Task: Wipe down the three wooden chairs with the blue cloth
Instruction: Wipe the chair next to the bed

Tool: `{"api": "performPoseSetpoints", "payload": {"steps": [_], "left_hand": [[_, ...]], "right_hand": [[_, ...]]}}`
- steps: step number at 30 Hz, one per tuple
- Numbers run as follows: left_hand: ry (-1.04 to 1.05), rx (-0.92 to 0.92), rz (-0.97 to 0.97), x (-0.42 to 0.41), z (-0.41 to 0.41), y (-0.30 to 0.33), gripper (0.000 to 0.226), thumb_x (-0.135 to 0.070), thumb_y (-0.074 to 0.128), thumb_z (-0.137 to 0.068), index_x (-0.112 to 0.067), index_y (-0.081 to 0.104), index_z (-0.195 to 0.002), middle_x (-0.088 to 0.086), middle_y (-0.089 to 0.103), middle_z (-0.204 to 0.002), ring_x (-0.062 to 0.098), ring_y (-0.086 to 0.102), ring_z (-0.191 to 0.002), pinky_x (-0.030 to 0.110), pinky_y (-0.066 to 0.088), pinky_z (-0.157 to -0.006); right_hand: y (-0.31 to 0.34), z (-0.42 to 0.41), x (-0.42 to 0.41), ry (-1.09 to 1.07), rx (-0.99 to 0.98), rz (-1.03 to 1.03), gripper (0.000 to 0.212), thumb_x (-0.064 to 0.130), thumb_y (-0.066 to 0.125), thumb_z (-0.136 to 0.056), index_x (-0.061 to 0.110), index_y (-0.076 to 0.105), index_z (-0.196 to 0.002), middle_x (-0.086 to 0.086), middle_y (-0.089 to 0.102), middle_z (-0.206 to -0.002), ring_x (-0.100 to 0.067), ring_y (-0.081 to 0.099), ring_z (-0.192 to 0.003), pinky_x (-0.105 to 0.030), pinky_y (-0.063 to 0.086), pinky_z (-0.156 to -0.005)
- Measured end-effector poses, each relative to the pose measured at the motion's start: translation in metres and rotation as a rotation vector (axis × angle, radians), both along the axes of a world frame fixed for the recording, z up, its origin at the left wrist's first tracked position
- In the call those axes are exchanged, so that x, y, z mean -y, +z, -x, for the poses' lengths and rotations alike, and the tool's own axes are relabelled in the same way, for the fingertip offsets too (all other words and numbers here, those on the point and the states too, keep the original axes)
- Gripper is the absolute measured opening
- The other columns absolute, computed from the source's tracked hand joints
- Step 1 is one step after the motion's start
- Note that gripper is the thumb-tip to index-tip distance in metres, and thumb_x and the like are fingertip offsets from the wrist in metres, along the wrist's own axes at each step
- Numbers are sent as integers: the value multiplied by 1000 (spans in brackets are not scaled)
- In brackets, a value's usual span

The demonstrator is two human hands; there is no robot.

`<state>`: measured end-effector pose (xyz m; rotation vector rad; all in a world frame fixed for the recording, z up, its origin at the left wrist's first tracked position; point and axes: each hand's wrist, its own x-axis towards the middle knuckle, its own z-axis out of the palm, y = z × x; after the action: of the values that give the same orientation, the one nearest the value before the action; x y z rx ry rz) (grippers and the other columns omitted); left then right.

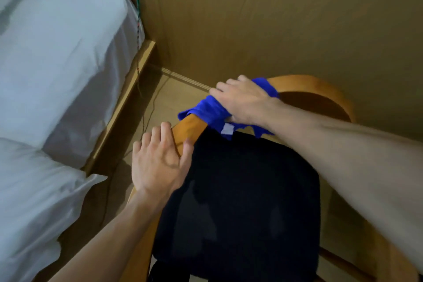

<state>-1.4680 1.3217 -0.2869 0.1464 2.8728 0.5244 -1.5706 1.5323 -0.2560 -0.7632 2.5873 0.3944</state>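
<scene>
1. Left hand (158, 162), lower centre: fingers spread flat, steadying the wooden chair (190, 129) rail.
2. Right hand (242, 101), centre: fingers clamped on the blue cloth (209, 111), wrapped over the rail.
3. Risk: the loose cloth tail may be snagged on the black seat pad (240, 201).

My right hand (242, 101) reaches far out, arm straight across, fingers (223, 86) curled down in a grip. My left hand (158, 162) is closer to me, lying flat with its fingers spread and the thumb sticking out.
</scene>
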Motion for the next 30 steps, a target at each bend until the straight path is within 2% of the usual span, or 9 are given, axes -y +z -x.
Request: {"api": "performPoseSetpoints", "payload": {"steps": [4,6,8,11,14,18,22,27,30], "left_hand": [[27,9,26,-2,1,-1,52,-56,19,-93,-15,45,-113,2,56,-100,22,54,-88,41,44,-80],[28,5,-5,-2,0,-1,48,-53,20,-94,-16,45,-110,2,56,-97,22,53,-86,42,44,-79],[31,-6,-20,-1,-1,1,45,-52,20,-95,-18,45,-110,0,55,-96,20,53,-85,42,45,-78],[16,-10,-9,-2,0,-1,42,-52,19,-95,-20,43,-109,-1,52,-94,18,50,-82,40,44,-77],[-18,-2,33,-4,-1,0,46,-54,20,-95,-19,43,-114,3,54,-103,23,52,-92,42,44,-83],[-114,-61,162,-12,0,1,65,-59,27,-91,-10,39,-131,10,50,-130,28,47,-118,45,37,-97],[-187,-131,205,-50,21,5,71,-61,41,-87,-5,39,-132,14,49,-131,30,48,-118,44,39,-96],[-283,-134,225,-92,52,10,72,-53,54,-82,-9,36,-136,13,45,-135,30,45,-122,46,37,-101],[-408,-153,209,-125,64,9,82,-50,60,-80,-8,28,-142,13,43,-138,30,44,-125,45,36,-104]], "right_hand": [[-13,-9,40,75,77,271,49,34,80,-73,24,49,-111,5,54,-100,-20,58,-97,-33,34,-80],[-12,-10,25,28,10,280,44,36,76,-75,27,51,-110,6,57,-101,-20,57,-99,-34,33,-81],[-7,-7,-2,-120,-85,180,40,42,73,-76,31,51,-108,6,59,-103,-21,56,-103,-35,32,-81],[9,-7,-46,-360,-166,-37,54,59,72,-71,29,51,-111,2,58,-107,-24,52,-107,-39,36,-88],[19,-8,-60,-521,-138,-139,60,54,75,-71,26,49,-117,-2,56,-115,-27,48,-115,-44,34,-95],[2,-5,-23,-408,-97,-40,53,33,78,-72,28,50,-117,2,55,-120,-26,47,-118,-50,29,-99],[-12,-6,-2,-271,-72,89,41,20,70,-81,29,51,-116,4,56,-117,-23,48,-116,-44,30,-100],[4,-10,-66,-348,-229,112,54,38,77,-75,28,50,-121,1,57,-114,-24,50,-112,-38,34,-93],[17,-19,-115,-468,-254,156,66,50,77,-69,28,47,-123,2,55,-113,-24,49,-112,-38,34,-89]]}}
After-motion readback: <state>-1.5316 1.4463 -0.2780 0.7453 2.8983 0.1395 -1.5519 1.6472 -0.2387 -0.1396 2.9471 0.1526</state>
